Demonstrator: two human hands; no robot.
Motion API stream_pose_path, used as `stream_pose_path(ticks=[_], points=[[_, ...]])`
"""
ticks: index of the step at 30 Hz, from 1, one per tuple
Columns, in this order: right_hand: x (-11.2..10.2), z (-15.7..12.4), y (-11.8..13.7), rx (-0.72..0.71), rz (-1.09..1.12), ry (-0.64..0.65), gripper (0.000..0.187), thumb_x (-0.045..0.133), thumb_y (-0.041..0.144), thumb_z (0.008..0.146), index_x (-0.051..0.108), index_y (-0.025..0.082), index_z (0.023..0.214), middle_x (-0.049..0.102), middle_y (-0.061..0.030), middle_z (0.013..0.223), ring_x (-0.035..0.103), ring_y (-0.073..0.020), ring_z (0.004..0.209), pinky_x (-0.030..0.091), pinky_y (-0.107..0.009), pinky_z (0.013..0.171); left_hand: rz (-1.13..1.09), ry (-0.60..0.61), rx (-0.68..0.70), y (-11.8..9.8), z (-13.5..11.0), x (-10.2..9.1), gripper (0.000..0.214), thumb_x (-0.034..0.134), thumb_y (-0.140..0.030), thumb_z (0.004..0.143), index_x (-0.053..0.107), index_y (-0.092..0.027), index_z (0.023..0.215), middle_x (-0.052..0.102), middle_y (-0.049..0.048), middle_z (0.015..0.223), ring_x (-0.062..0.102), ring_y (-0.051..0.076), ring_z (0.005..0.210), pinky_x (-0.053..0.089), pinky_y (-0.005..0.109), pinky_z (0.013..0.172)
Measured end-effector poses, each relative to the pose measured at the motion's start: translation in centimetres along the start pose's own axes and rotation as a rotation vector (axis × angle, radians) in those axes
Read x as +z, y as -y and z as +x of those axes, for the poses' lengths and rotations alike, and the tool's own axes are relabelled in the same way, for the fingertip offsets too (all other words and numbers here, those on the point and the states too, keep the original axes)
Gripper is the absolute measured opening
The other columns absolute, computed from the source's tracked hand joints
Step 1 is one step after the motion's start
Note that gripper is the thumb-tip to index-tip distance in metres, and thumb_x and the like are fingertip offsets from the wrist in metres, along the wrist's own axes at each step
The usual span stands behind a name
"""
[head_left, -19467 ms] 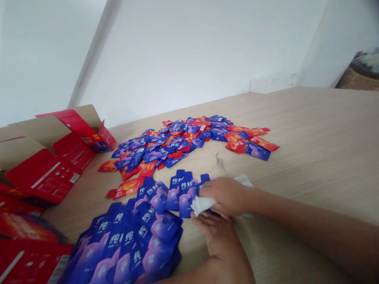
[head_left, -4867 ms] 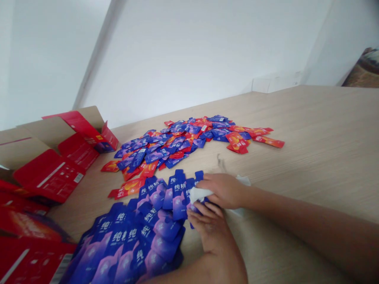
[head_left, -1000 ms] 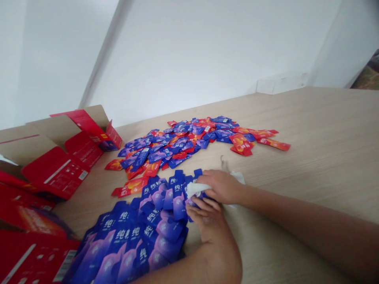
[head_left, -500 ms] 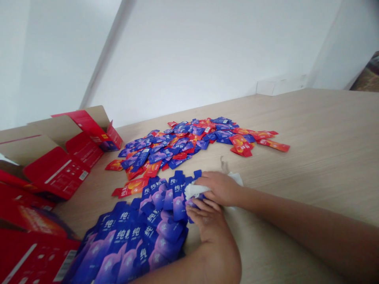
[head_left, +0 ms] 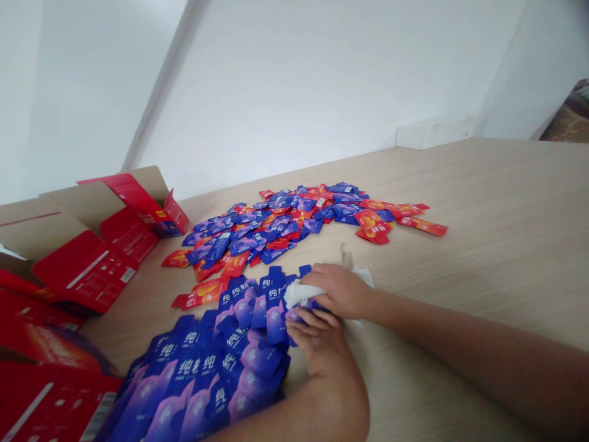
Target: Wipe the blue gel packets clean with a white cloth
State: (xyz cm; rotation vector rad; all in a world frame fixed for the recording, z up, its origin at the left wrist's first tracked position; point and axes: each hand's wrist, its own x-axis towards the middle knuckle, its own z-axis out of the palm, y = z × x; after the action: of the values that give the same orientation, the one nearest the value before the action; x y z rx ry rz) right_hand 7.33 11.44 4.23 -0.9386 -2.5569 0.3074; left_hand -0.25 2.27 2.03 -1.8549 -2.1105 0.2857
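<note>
My right hand (head_left: 343, 291) is closed around a crumpled white tissue (head_left: 301, 293), pressing it onto blue sachets at the end of a fanned row. My left hand (head_left: 317, 347) lies just below, its fingers curled around a blue sachet (head_left: 294, 316), which is partly hidden by the tissue. Overlapping rows of blue-and-purple sachets with white Chinese lettering (head_left: 197, 374) spread out beside my left wrist. A loose pile of mixed blue and red sachets (head_left: 271, 230) lies farther up the table.
Opened red-and-cardboard cartons (head_left: 87, 264) fill the left side, beside the rows of sachets. The light wood table (head_left: 483, 233) meets a white wall at the back, with a small white box (head_left: 430, 134) there. A dark smear (head_left: 345, 255) marks the table.
Both hands and the tissue have shifted slightly left over the sachets. The whole scene has also drifted a little in view as my head moved.
</note>
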Motion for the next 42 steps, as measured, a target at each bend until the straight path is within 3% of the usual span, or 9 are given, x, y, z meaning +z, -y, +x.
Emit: stream_pose_path(ticks=[3, 7, 13, 18, 23, 27, 31, 36, 42], points=[[0.2, 0.1, -0.3, 0.016, -0.068, 0.071, 0.026, 0.055, 0.022, 0.080, 0.058, 0.020, 0.105, 0.056, -0.0059, 0.094, 0.051, -0.0201, 0.088, 0.037, -0.030, 0.077, 0.033, -0.006, 0.026, 0.0, -0.2, -0.2, 0.045, 0.037, 0.005, 0.078, 0.058, -0.007, 0.116, 0.055, 0.0281, 0.121, 0.055, 0.035, 0.107, 0.042, 0.057, 0.090], [0.2, 0.2, -1.6, 0.134, -0.148, 0.053, 0.028, 0.054, 0.023, 0.080, 0.056, 0.019, 0.108, 0.057, -0.0077, 0.095, 0.053, -0.0215, 0.087, 0.037, -0.031, 0.074, 0.130, -0.007, 0.028, -0.2, -0.2, 0.2, 0.046, 0.035, 0.004, 0.079, 0.059, -0.008, 0.115, 0.057, 0.0262, 0.120, 0.058, 0.033, 0.103, 0.046, 0.053, 0.088], [-0.4, 0.2, -1.0, 0.086, 0.066, -0.101, 0.029, 0.050, 0.020, 0.082, 0.054, 0.018, 0.110, 0.056, -0.0065, 0.100, 0.052, -0.0184, 0.090, 0.037, -0.028, 0.079, 0.179, 0.011, 0.000, -0.6, 0.0, 0.8, 0.044, 0.034, 0.002, 0.080, 0.058, -0.008, 0.116, 0.054, 0.0282, 0.121, 0.056, 0.035, 0.105, 0.044, 0.055, 0.089], [-0.2, 0.1, 0.0, -0.020, 0.004, 0.074, 0.026, 0.054, 0.021, 0.079, 0.058, 0.019, 0.105, 0.057, -0.0055, 0.094, 0.052, -0.0200, 0.089, 0.037, -0.029, 0.078, 0.144, 0.089, 0.056, 0.0, -0.1, -0.6, 0.045, 0.034, 0.003, 0.081, 0.057, -0.007, 0.117, 0.055, 0.0280, 0.121, 0.056, 0.034, 0.105, 0.045, 0.053, 0.088], [0.1, 0.2, -1.3, 0.156, -0.142, 0.121, 0.028, 0.051, 0.027, 0.083, 0.055, 0.019, 0.110, 0.057, -0.0084, 0.099, 0.053, -0.0216, 0.091, 0.037, -0.030, 0.077, 0.246, 0.101, 0.096, 0.2, -0.2, -1.1, 0.049, 0.031, 0.003, 0.080, 0.053, -0.008, 0.123, 0.054, 0.0278, 0.122, 0.056, 0.033, 0.105, 0.047, 0.050, 0.087], [-0.4, 0.2, -1.9, 0.234, -0.150, 0.063, 0.030, 0.050, 0.025, 0.084, 0.053, 0.020, 0.113, 0.057, -0.0081, 0.102, 0.052, -0.0211, 0.094, 0.035, -0.031, 0.081, 0.311, 0.081, 0.122, 0.2, -0.5, -0.9, 0.053, 0.030, 0.004, 0.078, 0.051, -0.008, 0.125, 0.053, 0.0279, 0.123, 0.056, 0.034, 0.105, 0.046, 0.051, 0.087], [-0.9, 0.0, -0.7, 0.156, -0.094, -0.013, 0.030, 0.050, 0.023, 0.082, 0.052, 0.020, 0.113, 0.056, -0.0066, 0.101, 0.051, -0.0200, 0.095, 0.035, -0.029, 0.081, 0.329, 0.072, 0.122, 0.1, -0.6, -0.6, 0.054, 0.029, 0.006, 0.077, 0.051, -0.008, 0.124, 0.053, 0.0282, 0.123, 0.056, 0.035, 0.105, 0.046, 0.051, 0.087], [-0.2, 0.0, 0.1, 0.005, -0.098, 0.128, 0.026, 0.053, 0.026, 0.080, 0.056, 0.020, 0.105, 0.057, -0.0060, 0.095, 0.053, -0.0204, 0.088, 0.036, -0.029, 0.076, 0.324, 0.102, 0.126, 0.1, -0.4, -0.6, 0.055, 0.028, 0.005, 0.077, 0.051, -0.009, 0.125, 0.053, 0.0267, 0.124, 0.056, 0.035, 0.105, 0.047, 0.052, 0.086], [0.0, 0.1, -2.0, 0.172, -0.189, 0.086, 0.026, 0.050, 0.026, 0.083, 0.054, 0.020, 0.108, 0.057, -0.0081, 0.098, 0.053, -0.0216, 0.089, 0.036, -0.031, 0.075, 0.321, 0.089, 0.130, 0.1, -0.6, -0.9, 0.055, 0.027, 0.005, 0.077, 0.051, -0.008, 0.125, 0.053, 0.0269, 0.124, 0.056, 0.034, 0.105, 0.046, 0.051, 0.088]])
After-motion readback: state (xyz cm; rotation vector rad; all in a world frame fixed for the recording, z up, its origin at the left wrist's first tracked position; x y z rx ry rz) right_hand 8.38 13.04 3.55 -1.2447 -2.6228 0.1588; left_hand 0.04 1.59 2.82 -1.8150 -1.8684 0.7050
